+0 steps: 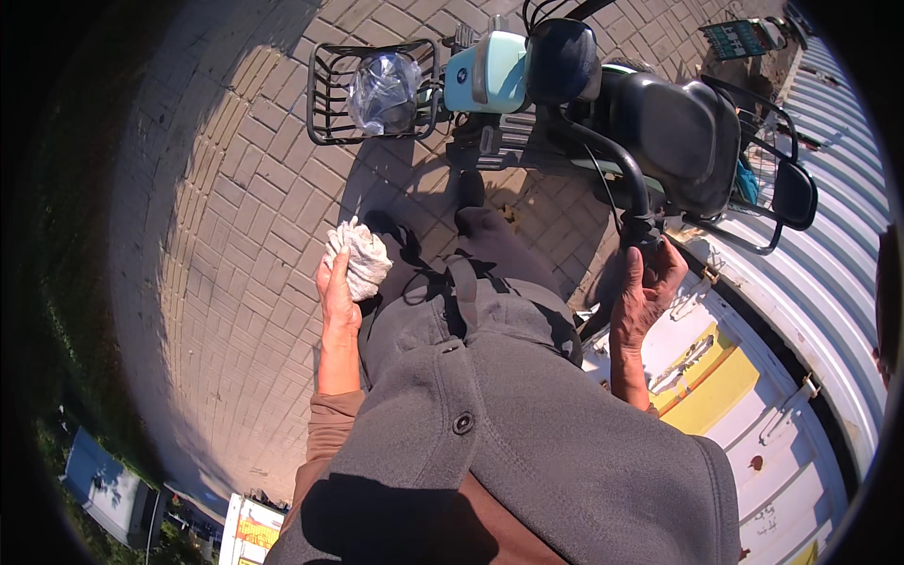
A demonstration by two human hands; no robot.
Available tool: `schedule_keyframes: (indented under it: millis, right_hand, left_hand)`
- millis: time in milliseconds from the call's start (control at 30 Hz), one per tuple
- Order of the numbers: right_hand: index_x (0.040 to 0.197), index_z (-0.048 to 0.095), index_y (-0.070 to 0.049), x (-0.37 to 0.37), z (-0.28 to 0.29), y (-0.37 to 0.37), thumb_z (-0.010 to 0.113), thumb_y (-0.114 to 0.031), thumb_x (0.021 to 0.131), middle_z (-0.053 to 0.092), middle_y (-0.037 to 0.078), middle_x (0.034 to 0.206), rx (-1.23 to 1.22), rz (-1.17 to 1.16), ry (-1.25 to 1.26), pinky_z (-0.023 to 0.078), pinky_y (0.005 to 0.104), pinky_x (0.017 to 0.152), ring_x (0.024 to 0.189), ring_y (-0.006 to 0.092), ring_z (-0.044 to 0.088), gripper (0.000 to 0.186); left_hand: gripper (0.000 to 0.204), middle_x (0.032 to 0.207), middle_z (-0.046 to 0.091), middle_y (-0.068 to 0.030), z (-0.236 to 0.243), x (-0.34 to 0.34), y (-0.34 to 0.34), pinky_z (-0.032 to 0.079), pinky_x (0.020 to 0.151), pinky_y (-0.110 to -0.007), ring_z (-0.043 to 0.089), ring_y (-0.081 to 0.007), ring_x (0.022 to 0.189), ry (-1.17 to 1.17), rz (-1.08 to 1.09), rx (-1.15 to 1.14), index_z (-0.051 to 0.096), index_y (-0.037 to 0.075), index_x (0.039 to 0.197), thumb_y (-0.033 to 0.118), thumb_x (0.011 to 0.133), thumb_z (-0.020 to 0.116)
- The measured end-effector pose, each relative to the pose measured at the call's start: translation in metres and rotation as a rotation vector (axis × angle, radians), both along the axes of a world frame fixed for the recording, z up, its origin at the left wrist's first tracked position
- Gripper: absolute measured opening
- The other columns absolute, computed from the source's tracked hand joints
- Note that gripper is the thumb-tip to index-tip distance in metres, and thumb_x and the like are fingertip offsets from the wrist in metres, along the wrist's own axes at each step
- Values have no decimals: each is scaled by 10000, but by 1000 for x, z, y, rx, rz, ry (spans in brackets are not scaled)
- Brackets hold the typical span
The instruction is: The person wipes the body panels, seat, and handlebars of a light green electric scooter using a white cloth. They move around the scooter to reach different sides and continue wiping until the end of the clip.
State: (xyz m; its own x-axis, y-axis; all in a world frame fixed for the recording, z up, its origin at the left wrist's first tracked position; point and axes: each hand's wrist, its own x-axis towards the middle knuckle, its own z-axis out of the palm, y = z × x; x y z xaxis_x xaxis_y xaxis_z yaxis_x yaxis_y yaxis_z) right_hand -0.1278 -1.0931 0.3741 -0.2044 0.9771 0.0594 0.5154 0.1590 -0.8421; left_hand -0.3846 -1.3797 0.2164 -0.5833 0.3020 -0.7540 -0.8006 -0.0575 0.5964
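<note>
My left hand [337, 287] grips a crumpled white cloth [362, 259], out to the left of my legs. On the right, my right hand [650, 292] has its thumb and fingers closed on the black end of a curved handlebar [637, 207], partly hidden by them. The handlebar belongs to an electric scooter with a pale mint-blue body [485, 75], a dark padded seat [664, 132] and a front wire basket [320, 122] holding a crumpled clear plastic bundle [384, 92].
Brick paving [235, 207] surrounds me. A white corrugated metal wall [838, 151] and white-and-yellow panels [716, 377] stand close on my right. The scooter has a rear rack [758, 240]. A greenish sign board [730, 40] lies beyond it; a white signboard [250, 527] shows at lower left.
</note>
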Motion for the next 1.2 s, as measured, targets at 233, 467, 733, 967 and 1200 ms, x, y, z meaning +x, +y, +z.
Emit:
schedule_keyframes:
  millis: [233, 467, 733, 967, 1200]
  right_hand:
    - [1412, 499, -34, 12, -5, 3, 719, -265, 999, 532, 92, 1291, 237, 38, -296, 458, 321, 1022, 1186, 186, 548, 522]
    - [1430, 497, -89, 20, 10, 2, 727, -329, 991, 652, 27, 1143, -24, -164, -276, 483, 203, 772, 901, 53, 581, 551]
    - [1303, 623, -65, 37, 27, 28, 589, -352, 1070, 656, 51, 1229, -245, -363, 4, 501, 277, 940, 1081, 135, 621, 370]
    - [1318, 599, -41, 26, 41, 37, 584, -345, 1070, 696, 59, 1123, -494, -319, 98, 535, 306, 851, 981, 164, 662, 393]
    - [1327, 594, -62, 19, 49, 37, 524, -401, 1087, 702, 88, 1118, -651, -248, 130, 550, 361, 847, 988, 205, 674, 421]
  left_hand:
    - [372, 1236, 686, -56, -44, -90, -17, 514, 970, -300, 654, -139, 1101, -26, -173, 72, 603, 23, 1335, 191, 1009, 664]
    - [353, 1178, 672, -64, -109, -200, -106, 520, 921, -309, 649, -146, 1046, 30, -213, -35, 591, 13, 1290, 206, 1003, 663]
    - [376, 1209, 661, -64, -151, -236, -184, 503, 934, -326, 629, -152, 1086, -78, -264, -193, 590, 38, 1319, 248, 1010, 637]
    - [401, 1247, 657, -75, -159, -227, -190, 497, 959, -322, 631, -151, 1099, -137, -231, -206, 574, 23, 1352, 229, 1013, 634]
    - [385, 1247, 669, -57, -164, -213, -184, 502, 976, -323, 645, -151, 1122, -120, -238, -174, 588, 38, 1342, 239, 1017, 641]
